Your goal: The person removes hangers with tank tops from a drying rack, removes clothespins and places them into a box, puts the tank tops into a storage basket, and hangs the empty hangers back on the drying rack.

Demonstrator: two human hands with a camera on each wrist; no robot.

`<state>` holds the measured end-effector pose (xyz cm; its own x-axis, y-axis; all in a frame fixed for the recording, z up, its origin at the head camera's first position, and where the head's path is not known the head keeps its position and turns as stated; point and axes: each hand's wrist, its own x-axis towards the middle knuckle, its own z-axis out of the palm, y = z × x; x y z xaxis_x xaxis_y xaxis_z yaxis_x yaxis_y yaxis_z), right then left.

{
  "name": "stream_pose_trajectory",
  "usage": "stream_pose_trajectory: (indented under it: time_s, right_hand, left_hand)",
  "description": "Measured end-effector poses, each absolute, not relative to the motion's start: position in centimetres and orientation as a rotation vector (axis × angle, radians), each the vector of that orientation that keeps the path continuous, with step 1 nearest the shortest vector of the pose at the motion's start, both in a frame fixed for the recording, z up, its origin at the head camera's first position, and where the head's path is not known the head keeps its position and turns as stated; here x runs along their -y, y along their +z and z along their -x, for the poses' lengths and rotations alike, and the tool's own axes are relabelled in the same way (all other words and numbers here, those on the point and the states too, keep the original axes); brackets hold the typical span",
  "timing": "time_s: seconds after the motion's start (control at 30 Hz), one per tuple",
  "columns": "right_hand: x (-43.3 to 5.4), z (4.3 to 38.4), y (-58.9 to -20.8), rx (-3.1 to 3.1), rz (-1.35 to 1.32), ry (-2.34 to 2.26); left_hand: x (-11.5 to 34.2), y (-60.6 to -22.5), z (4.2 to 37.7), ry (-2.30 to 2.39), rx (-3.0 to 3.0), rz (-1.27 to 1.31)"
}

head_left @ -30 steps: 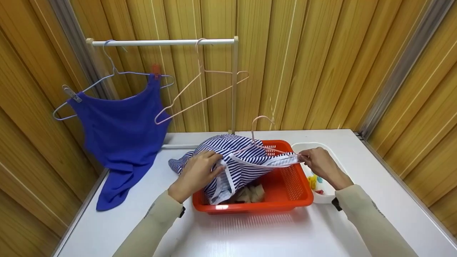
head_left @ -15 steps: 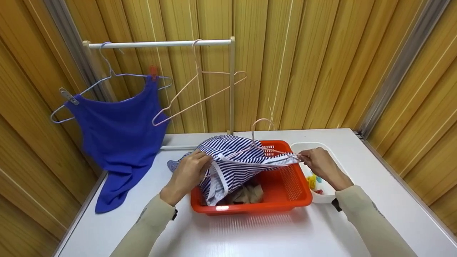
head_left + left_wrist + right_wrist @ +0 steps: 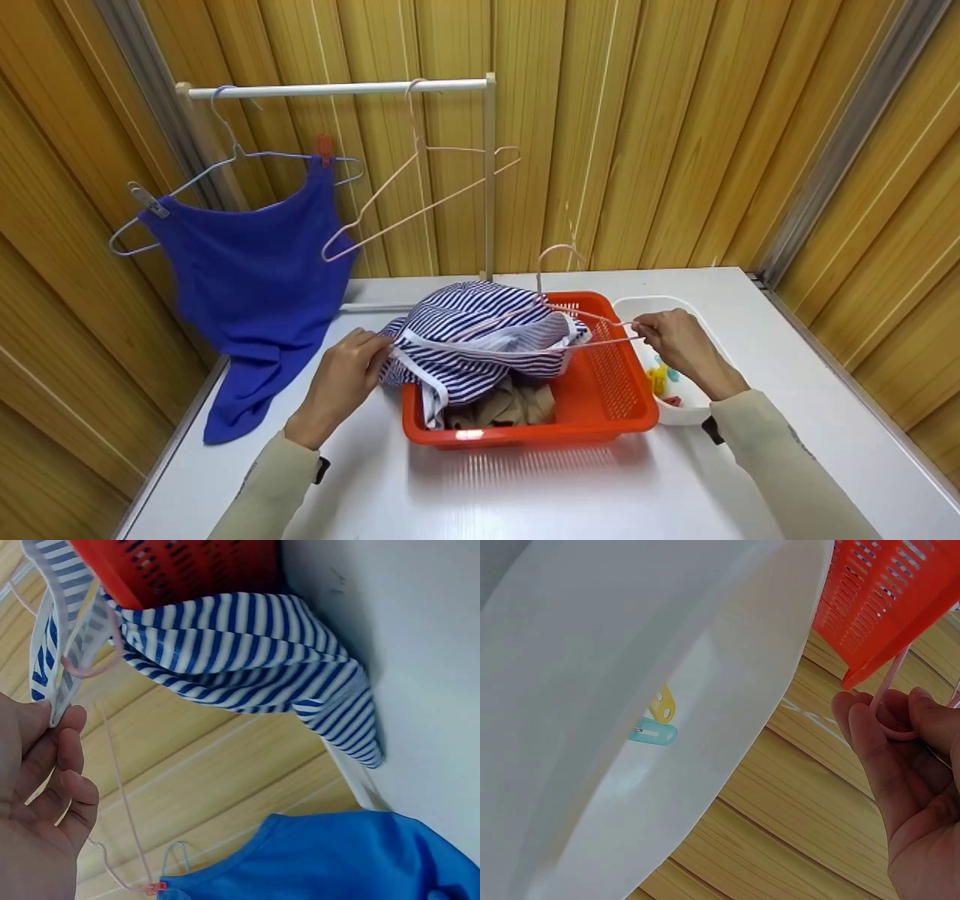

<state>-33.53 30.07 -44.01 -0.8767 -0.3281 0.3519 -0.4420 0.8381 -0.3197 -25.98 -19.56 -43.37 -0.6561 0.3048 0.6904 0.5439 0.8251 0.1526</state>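
Note:
A navy-and-white striped top (image 3: pixel 461 307) with white edging lies bunched over the red basket (image 3: pixel 607 390). My left hand (image 3: pixel 341 382) pinches a white-edged strap at its left side; in the left wrist view the rounded end of a pink hanger (image 3: pixel 97 672) shows in the strap loop. That hanger's other end is held by the fingertips of my right hand (image 3: pixel 686 352), its hook standing up above the basket. The top's right shoulder part (image 3: pixel 574 337) sits partway along the hanger, apart from my right hand. Tan cloth (image 3: pixel 514 409) lies in the basket.
Left at the back, a blue sleeveless top (image 3: pixel 255 285) is clipped to a hanger on the white rack bar (image 3: pixel 337 88). A bare pink hanger (image 3: pixel 435 203) hangs beside it. Right of the basket is a white tub (image 3: pixel 705 414) with clothespins (image 3: pixel 657 379).
My left hand has moved left and down, drawing the strap with it. The top's right end has slid leftward along the hanger, away from my right hand, which has stayed nearly in place.

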Motion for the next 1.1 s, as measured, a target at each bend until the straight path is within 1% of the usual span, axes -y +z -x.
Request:
stream_pose_trajectory:
  time_s: [0.3,0.5,0.6,0.7,0.87,0.93,1.1]
  right_hand:
    - [-30.0,33.6,-44.2,2.724,-0.605,0.603]
    - [-29.7,33.7,-44.1,2.733,-0.585,0.617]
    - [-29.3,33.7,-44.1,2.731,-0.598,0.618]
    - [-29.0,33.6,-44.1,2.725,-0.621,0.605]
    - [-28.6,33.5,-44.1,2.715,-0.629,0.581]
    - [-28.5,33.5,-44.1,2.708,-0.63,0.576]
    - [-28.3,33.5,-44.1,2.701,-0.614,0.573]
  left_hand:
    - [21.7,-45.8,25.7,-0.447,2.384,0.581]
    - [21.4,-47.9,26.1,-0.504,2.486,0.608]
    - [21.0,-48.3,26.4,-0.555,2.527,0.589]
    - [20.9,-48.1,26.6,-0.624,2.587,0.513]
    - [20.5,-46.6,27.1,-0.71,2.616,0.363]
    - [20.0,-45.7,27.2,-0.746,2.572,0.387]
    - [18.3,-44.1,27.7,-0.798,2.475,0.57]
